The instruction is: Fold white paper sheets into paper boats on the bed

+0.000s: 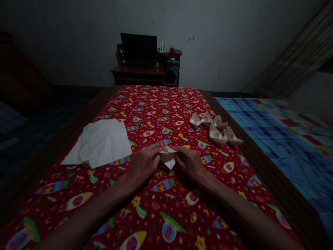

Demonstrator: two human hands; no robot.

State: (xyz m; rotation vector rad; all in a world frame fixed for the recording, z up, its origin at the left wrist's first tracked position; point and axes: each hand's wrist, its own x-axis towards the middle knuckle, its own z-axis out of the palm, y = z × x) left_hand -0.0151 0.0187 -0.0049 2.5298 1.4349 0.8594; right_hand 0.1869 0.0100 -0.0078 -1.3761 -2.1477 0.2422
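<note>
A small folded paper boat (168,160) is held between my two hands just above the red cloth. My left hand (147,161) pinches its left side with thumb and fingers. On the opposite side, my right hand (189,160) grips the right corner the same way. White inner folds show at the top, and a pointed end faces me. Ahead and to the right stand several finished-looking folded paper boats (218,133) in a cluster. A fanned stack of pale paper sheets (109,144) lies to the left of my left hand.
The red cloth (161,187) with rocket prints covers the long table, whose dark brown edge (265,177) runs along the right. Against the far wall are a monitor (139,49), a desk (137,70) and a red telephone (175,52). Blue checked bedding (255,121) lies at right.
</note>
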